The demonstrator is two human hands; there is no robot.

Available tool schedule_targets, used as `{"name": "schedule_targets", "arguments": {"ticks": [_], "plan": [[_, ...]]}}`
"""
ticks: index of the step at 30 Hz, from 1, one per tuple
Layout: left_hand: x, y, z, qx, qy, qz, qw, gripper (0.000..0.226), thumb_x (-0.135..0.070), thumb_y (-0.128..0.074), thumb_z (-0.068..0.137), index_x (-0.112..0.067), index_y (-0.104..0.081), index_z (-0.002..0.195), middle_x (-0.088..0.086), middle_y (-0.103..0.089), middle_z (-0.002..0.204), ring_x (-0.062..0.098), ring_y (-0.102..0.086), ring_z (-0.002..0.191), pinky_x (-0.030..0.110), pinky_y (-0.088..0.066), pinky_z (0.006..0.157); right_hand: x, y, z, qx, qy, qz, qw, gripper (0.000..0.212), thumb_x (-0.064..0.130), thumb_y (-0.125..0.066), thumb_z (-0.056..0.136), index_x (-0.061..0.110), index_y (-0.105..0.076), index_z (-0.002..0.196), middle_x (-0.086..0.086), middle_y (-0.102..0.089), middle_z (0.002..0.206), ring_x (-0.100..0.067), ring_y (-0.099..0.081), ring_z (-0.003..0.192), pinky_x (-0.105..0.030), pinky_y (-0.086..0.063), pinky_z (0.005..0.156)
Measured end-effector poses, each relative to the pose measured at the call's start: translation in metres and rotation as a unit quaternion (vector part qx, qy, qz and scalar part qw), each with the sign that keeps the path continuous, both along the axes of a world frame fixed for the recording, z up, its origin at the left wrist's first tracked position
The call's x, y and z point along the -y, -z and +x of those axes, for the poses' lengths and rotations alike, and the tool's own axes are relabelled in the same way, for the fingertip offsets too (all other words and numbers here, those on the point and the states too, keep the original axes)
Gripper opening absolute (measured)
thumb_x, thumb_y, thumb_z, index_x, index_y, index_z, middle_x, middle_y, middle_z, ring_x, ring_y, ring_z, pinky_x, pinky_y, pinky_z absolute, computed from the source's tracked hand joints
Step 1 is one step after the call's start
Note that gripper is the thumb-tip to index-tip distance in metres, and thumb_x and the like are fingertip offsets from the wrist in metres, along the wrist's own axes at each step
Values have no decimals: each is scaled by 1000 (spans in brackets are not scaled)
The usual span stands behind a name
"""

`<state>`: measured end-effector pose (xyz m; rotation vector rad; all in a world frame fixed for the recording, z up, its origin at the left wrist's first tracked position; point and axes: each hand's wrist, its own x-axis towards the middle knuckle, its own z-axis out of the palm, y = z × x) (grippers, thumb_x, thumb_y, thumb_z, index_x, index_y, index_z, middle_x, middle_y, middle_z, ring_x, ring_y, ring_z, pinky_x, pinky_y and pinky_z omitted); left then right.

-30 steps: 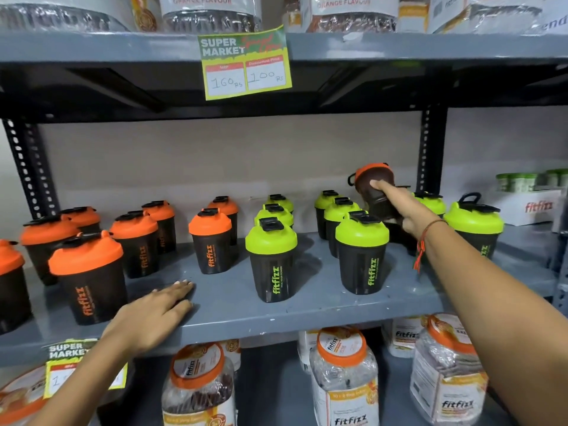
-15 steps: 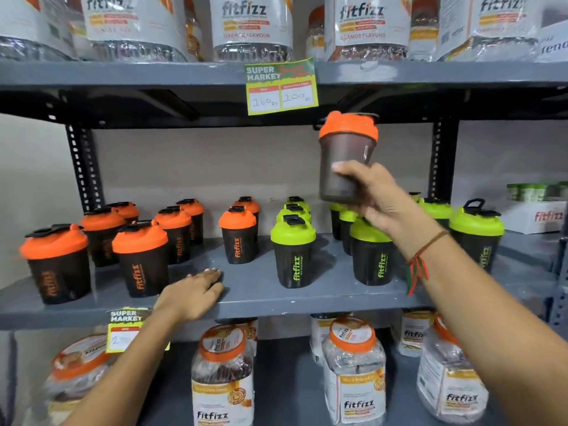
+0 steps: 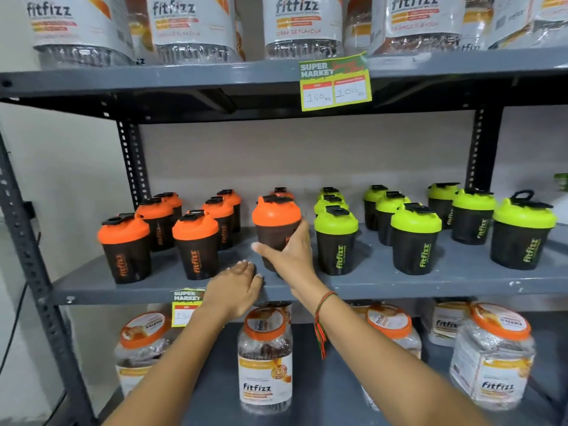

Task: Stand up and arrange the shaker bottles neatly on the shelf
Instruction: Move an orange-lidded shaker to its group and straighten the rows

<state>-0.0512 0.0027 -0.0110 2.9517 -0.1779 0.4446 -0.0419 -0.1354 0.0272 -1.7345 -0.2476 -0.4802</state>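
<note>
My right hand [image 3: 292, 256] is shut on a black shaker bottle with an orange lid [image 3: 275, 216], holding it upright at the front of the grey middle shelf [image 3: 399, 284]. It stands between the orange-lidded shakers [image 3: 196, 244] on the left and the green-lidded shakers [image 3: 336, 241] on the right. Whether its base touches the shelf is hidden by my hand. My left hand [image 3: 235, 287] lies flat on the shelf's front edge, fingers together, just left of that bottle and holding nothing.
Large fitfizz jars [image 3: 266, 358] fill the shelf below, and more jars [image 3: 302, 26] stand on the top shelf. Price tags [image 3: 335, 83] hang from the shelf edges. A dark upright post [image 3: 133, 161] stands at the left rear.
My right hand has carried the orange-lidded shaker from the green group down and left, from raised in the air to shelf level beside the orange group. My left hand stayed on the shelf edge.
</note>
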Motion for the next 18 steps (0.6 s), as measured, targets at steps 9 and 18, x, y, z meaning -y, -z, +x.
{"name": "schedule_targets", "arguments": {"ticks": [9,18], "plan": [[-13,1,3,-36,31,-2,999,72,-57,-23,96,-9,-25,150,11,-23,159,24,-21,147,36,-19,119,-14,19,6,-36,83,-73,993,106,34,-78,75,19,-9,154,-11,-29,155,-37,-30,143,-51,-32,114],[-18,2,6,-43,48,-3,998,75,-58,-23,94,-10,-17,152,11,-18,161,23,-18,148,37,-17,120,-17,22,2,-20,115,-109,987,115,47,-87,64,20,-15,149,-12,-38,148,-38,-43,134,-49,-41,105]]}}
